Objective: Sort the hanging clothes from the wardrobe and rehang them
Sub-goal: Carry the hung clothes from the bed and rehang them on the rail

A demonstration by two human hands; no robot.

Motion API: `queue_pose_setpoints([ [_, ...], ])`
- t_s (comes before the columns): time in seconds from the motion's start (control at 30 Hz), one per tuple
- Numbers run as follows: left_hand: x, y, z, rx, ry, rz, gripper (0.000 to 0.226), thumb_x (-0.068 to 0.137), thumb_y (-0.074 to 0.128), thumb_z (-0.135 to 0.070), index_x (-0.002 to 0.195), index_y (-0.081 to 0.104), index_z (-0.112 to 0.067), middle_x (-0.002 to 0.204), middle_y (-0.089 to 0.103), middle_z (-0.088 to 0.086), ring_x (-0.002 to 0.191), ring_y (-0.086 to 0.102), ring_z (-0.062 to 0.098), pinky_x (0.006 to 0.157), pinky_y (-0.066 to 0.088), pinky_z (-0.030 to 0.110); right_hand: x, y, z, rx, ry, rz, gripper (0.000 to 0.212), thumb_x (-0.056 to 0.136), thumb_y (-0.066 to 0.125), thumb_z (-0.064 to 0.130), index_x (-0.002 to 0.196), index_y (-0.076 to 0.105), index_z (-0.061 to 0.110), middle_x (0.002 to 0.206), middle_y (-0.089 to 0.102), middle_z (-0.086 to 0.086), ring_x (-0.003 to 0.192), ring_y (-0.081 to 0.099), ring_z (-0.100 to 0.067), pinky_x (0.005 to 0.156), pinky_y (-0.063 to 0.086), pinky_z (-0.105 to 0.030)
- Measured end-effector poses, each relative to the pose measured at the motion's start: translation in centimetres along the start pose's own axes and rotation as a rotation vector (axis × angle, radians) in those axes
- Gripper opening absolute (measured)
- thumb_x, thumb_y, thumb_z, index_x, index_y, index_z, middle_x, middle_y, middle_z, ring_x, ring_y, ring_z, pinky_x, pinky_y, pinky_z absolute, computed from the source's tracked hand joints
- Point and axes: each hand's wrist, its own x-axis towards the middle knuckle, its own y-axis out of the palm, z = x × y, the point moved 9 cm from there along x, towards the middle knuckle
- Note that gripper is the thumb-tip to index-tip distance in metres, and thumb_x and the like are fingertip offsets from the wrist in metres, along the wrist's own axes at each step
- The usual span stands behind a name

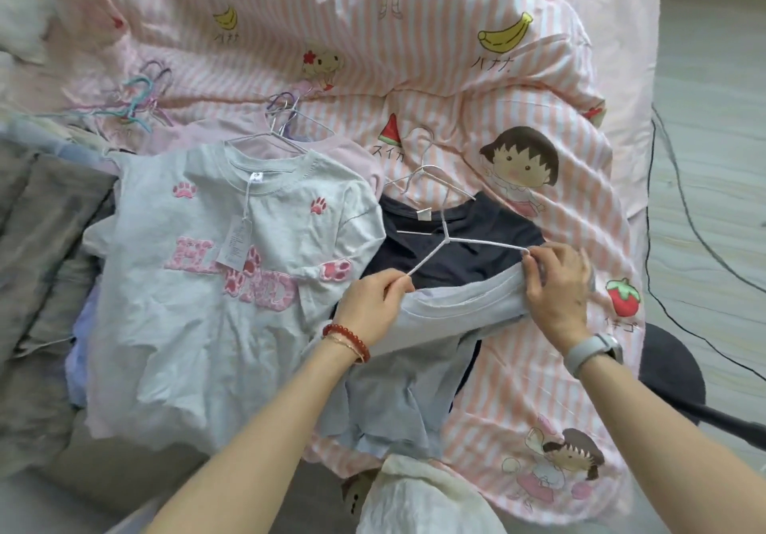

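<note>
A white hanger (445, 239) lies over a dark navy shirt (452, 260) on the bed. My left hand (369, 305) pinches the hanger's left arm end. My right hand (557, 285) pinches its right arm end together with the neckline of a pale lavender shirt (435, 326), which drapes toward me across the navy shirt. To the left, a grey T-shirt with pink paw prints (215, 285) lies on its own hanger, stacked over a pink shirt (331, 152).
A pink striped cartoon quilt (456, 57) covers the bed. Several coloured hangers (141, 98) lie at the back left. Grey and other folded clothes (45, 243) pile at the left. A black chair base (679, 384) and cable (684, 218) are on the floor, right.
</note>
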Motion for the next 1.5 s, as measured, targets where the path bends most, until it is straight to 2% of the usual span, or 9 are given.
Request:
queue_pose_setpoints([
  [0.07, -2.3, -2.2, 2.4, -0.034, -0.076, -0.108, 0.020, 0.092, 0.051, -0.020, 0.082, 0.068, -0.021, 0.073, 0.065, -0.007, 0.072, 0.058, 0.014, 0.065, 0.042, 0.020, -0.5, 1.3, 3.2, 0.012, -0.060, 0.039, 0.020, 0.087, 0.052, 0.016, 0.088, 0.066, 0.002, 0.091, 0.061, -0.017, 0.091, 0.056, -0.037, 0.102, 0.029, -0.053],
  [0.17, -6.4, -6.2, 7.2, -0.047, -0.192, -0.242, 0.015, 0.090, 0.054, -0.024, 0.081, 0.066, -0.021, 0.076, 0.068, 0.002, 0.073, 0.060, 0.017, 0.066, 0.046, 0.030, -2.4, 3.4, 8.8, 0.024, -0.229, 0.139, 0.021, 0.086, 0.052, 0.022, 0.083, 0.067, 0.007, 0.083, 0.063, -0.011, 0.081, 0.058, -0.032, 0.088, 0.030, -0.039],
  [0.37, -19.0, -14.3, 16.9, 0.031, -0.451, -0.649, 0.012, 0.087, 0.059, -0.018, 0.075, 0.062, -0.018, 0.066, 0.056, -0.003, 0.066, 0.053, 0.021, 0.057, 0.033, 0.027, -10.4, 7.7, 21.3, 0.161, -0.673, 0.563, 0.011, 0.083, 0.066, 0.016, 0.091, 0.066, 0.009, 0.075, 0.062, -0.005, 0.068, 0.061, -0.028, 0.061, 0.048, -0.036],
  [0.5, -29.5, -17.0, 21.0, 0.046, -0.539, -0.960, 0.010, 0.086, 0.057, 0.000, 0.079, 0.063, -0.005, 0.078, 0.061, 0.008, 0.074, 0.057, 0.030, 0.068, 0.040, 0.035, -17.9, 10.2, 27.8, 0.187, -0.856, 0.834, 0.032, 0.092, 0.051, 0.027, 0.120, 0.054, 0.011, 0.098, 0.068, -0.004, 0.092, 0.062, -0.023, 0.077, 0.046, -0.032],
  [0.63, -42.2, -17.1, 25.3, 0.021, -0.712, -1.281, 0.019, 0.084, 0.049, -0.011, 0.080, 0.063, 0.000, 0.084, 0.064, 0.020, 0.080, 0.058, 0.038, 0.075, 0.045, 0.049, -24.7, 10.5, 34.5, 0.205, -1.097, 0.869, 0.019, 0.094, 0.050, 0.023, 0.096, 0.061, 0.008, 0.085, 0.065, -0.006, 0.078, 0.061, -0.027, 0.060, 0.028, -0.025],
  [0.83, -62.2, -12.1, 30.4, -0.118, -0.991, -1.668, 0.017, 0.090, 0.051, -0.007, 0.090, 0.062, 0.007, 0.088, 0.062, 0.027, 0.083, 0.057, 0.041, 0.076, 0.044, 0.048, -40.4, 8.8, 45.4, 0.285, -1.491, 0.991, 0.027, 0.092, 0.044, 0.027, 0.085, 0.061, 0.008, 0.075, 0.061, -0.007, 0.065, 0.060, -0.028, 0.049, 0.047, -0.032],
  [1.07, -81.9, -4.5, 29.9, -0.119, -1.246, -2.090, 0.016, 0.091, 0.049, 0.002, 0.094, 0.062, 0.011, 0.092, 0.063, 0.030, 0.084, 0.058, 0.042, 0.075, 0.044, 0.045, -61.7, 2.8, 52.9, 0.475, -1.927, 1.030, 0.027, 0.088, 0.041, 0.024, 0.084, 0.064, 0.011, 0.070, 0.066, 0.000, 0.060, 0.064, -0.022, 0.043, 0.045, -0.023],
  [1.33, -98.0, 1.0, 27.1, -0.061, -1.485, -2.401, 0.027, 0.092, 0.050, -0.005, 0.117, 0.056, 0.006, 0.122, 0.054, 0.026, 0.117, 0.047, 0.039, 0.100, 0.034, 0.040, -80.5, -4.3, 57.6, 0.780, -2.112, 1.074, 0.033, 0.089, 0.037, 0.025, 0.084, 0.066, 0.009, 0.065, 0.066, 0.000, 0.056, 0.061, -0.019, 0.049, 0.040, -0.022],
  [1.5, -104.4, -2.3, 23.0, 0.164, -1.516, -2.366, 0.044, 0.083, 0.045, -0.022, 0.122, 0.054, -0.002, 0.133, 0.045, 0.021, 0.125, 0.039, 0.037, 0.104, 0.029, 0.044, -89.2, -6.8, 61.1, 0.895, -2.086, 1.104, 0.027, 0.093, 0.044, 0.022, 0.084, 0.065, 0.007, 0.064, 0.065, -0.005, 0.054, 0.060, -0.026, 0.051, 0.042, -0.026],
])
